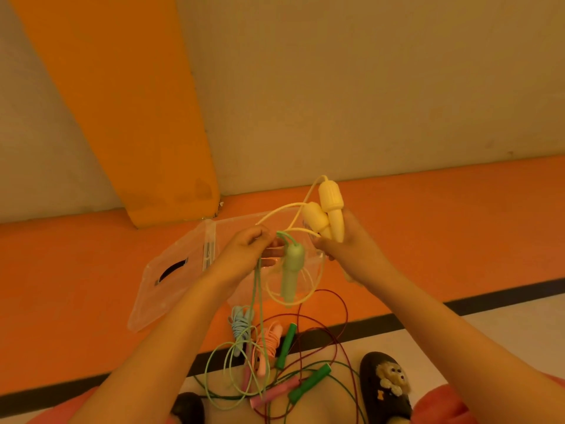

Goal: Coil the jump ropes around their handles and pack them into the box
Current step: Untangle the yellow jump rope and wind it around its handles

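Note:
My right hand (345, 240) grips two yellow jump-rope handles (328, 209), held together and pointing up; their yellow cord (293, 296) loops down in front of the box. My left hand (244, 252) pinches the pale green cord right at the top of a pale green handle (292, 270), which hangs down between my hands. That green cord (227, 359) trails in loops to the floor. Behind my hands stands a clear plastic box (171, 280), partly hidden by them.
On the floor near me lie a coiled blue rope (240, 327), a coiled pink rope (267, 342), dark green handles (308, 384), pink handles (273, 393) and tangled dark red cord (342, 304). My two dark slippers (386, 390) stand at the bottom. A wall rises behind the orange ledge.

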`<action>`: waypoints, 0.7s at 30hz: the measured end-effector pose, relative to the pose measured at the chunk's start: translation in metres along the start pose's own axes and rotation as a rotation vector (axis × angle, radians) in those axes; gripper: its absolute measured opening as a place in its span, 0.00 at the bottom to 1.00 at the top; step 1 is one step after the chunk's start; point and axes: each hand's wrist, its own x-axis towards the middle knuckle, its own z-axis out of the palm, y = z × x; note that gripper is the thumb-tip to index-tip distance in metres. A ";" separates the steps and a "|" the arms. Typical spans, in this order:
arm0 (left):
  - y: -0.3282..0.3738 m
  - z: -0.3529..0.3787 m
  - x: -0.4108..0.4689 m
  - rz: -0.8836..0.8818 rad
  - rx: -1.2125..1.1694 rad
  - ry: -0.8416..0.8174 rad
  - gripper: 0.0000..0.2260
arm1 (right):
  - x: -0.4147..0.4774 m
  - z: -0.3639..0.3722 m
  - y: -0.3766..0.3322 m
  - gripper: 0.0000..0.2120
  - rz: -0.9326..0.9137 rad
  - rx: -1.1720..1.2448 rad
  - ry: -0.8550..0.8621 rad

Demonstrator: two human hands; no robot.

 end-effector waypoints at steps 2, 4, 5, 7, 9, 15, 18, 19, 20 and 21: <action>0.005 -0.001 0.000 -0.016 -0.096 -0.011 0.10 | 0.000 0.001 -0.002 0.15 -0.005 0.030 -0.032; 0.008 -0.005 0.002 -0.014 -0.121 -0.001 0.12 | 0.000 0.000 -0.001 0.09 -0.004 0.028 -0.029; 0.009 -0.007 0.002 -0.028 -0.166 -0.009 0.13 | 0.001 0.000 0.001 0.10 -0.001 0.021 -0.018; 0.012 -0.010 0.001 -0.069 -0.219 -0.030 0.15 | 0.001 0.000 0.006 0.12 0.066 0.026 0.028; 0.014 -0.011 -0.002 -0.103 -0.265 -0.025 0.17 | 0.001 0.000 0.010 0.16 0.138 0.035 0.070; 0.019 -0.009 -0.012 -0.018 -0.199 -0.076 0.12 | -0.001 0.004 0.014 0.16 0.196 0.118 0.033; 0.018 -0.008 -0.016 0.041 -0.159 -0.086 0.05 | -0.001 0.008 0.012 0.17 0.218 0.206 0.017; 0.016 -0.009 -0.016 0.054 -0.161 -0.091 0.07 | -0.001 0.009 0.010 0.17 0.214 0.214 0.014; 0.017 -0.008 -0.017 0.055 -0.174 -0.109 0.08 | -0.001 0.010 0.008 0.16 0.204 0.214 0.008; 0.016 -0.009 -0.017 0.054 -0.196 -0.143 0.08 | -0.002 0.011 0.007 0.15 0.192 0.220 0.001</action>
